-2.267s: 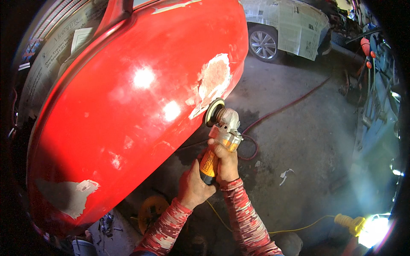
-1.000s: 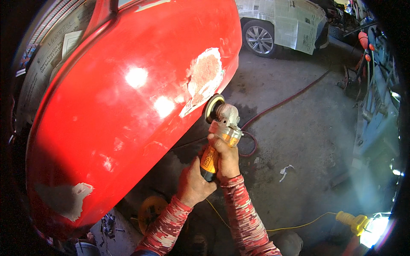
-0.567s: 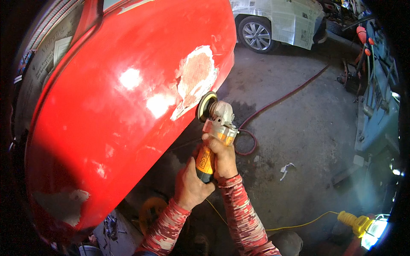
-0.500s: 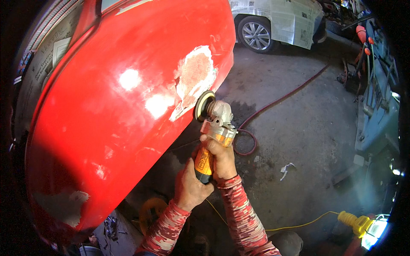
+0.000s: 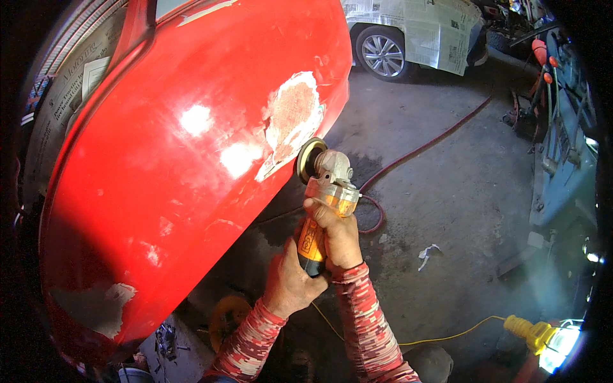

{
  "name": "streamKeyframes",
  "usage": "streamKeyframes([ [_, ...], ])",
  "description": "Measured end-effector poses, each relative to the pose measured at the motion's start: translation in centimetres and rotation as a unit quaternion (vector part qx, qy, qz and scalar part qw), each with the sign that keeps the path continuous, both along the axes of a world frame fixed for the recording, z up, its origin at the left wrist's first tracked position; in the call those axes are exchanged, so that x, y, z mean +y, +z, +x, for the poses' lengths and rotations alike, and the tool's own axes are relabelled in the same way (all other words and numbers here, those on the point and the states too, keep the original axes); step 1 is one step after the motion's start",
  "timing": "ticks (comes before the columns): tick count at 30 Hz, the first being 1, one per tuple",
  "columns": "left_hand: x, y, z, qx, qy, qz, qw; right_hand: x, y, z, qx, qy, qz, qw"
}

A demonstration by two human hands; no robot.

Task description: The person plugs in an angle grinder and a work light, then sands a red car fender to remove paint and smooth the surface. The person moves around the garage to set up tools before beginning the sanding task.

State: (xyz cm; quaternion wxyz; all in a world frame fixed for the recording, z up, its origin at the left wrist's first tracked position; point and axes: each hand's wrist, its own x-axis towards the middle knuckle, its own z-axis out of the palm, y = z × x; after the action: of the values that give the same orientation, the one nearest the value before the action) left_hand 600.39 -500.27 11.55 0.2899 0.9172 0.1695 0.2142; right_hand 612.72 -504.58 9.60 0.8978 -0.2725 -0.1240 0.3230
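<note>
1. The grinder (image 5: 332, 191), yellow-bodied with a metal head and a black rear end, was held in both hands above the floor (image 5: 460, 204), just beside the lower edge of the red panel (image 5: 147, 172).
2. The right hand (image 5: 343, 242) wrapped the upper body below the head, its thumb laid across the near face; its fingers were closed on the grinder.
3. The left hand (image 5: 290, 284) gripped the rear end from the left, thumb along the side; its fingers, largely hidden, were narrowed around the same tool.
4. The disc (image 5: 310, 159), round and pale-rimmed, stood on edge beside the panel; contact between the two could not be told.
5. The upper patch (image 5: 294, 108), reddish-brown with a white border, tapered to a point left of the disc. A grey patch (image 5: 108, 308) marked the panel's lower left end.
6. Red-patterned sleeves (image 5: 370, 319) covered both forearms.
7. A dark red hose (image 5: 434, 150) looped beside the grinder and crossed the floor; a white scrap (image 5: 425, 256) lay farther right.
8. A lit lamp (image 5: 560, 345) with a yellow handle occupied the lower right, a yellow cord (image 5: 447, 338) leading left from it.
9. In the background, a car partly covered in newsprint (image 5: 440, 38) showed one wheel (image 5: 382, 53).
</note>
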Motion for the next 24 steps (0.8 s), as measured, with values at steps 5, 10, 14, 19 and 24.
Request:
streamKeyframes([
  [5, -0.5, -0.4, -0.1, -0.025, 0.004, -0.014, 1.000, -0.4, -0.1, -0.3, -0.010, 0.011, -0.005, 1.000],
  [10, -0.7, 0.1, -0.2, 0.004, 0.017, -0.023, 1.000, -0.3, -0.1, 0.1, -0.029, 0.012, -0.021, 0.999],
  [14, -0.7, 0.6, 0.5, 0.030, 0.025, -0.019, 0.999, -0.1, 0.0, 1.0, 0.011, 0.015, 0.007, 1.000],
  [19, -0.6, 0.8, 1.4, 0.017, 0.027, 0.011, 0.999, -0.5, 0.2, 1.9, 0.002, 0.038, 0.003, 0.999],
  [24, -0.9, 0.6, 1.7, 0.009, 0.029, -0.010, 0.999, -0.5, 0.6, 1.8, -0.003, 0.015, 0.021, 1.000],
])
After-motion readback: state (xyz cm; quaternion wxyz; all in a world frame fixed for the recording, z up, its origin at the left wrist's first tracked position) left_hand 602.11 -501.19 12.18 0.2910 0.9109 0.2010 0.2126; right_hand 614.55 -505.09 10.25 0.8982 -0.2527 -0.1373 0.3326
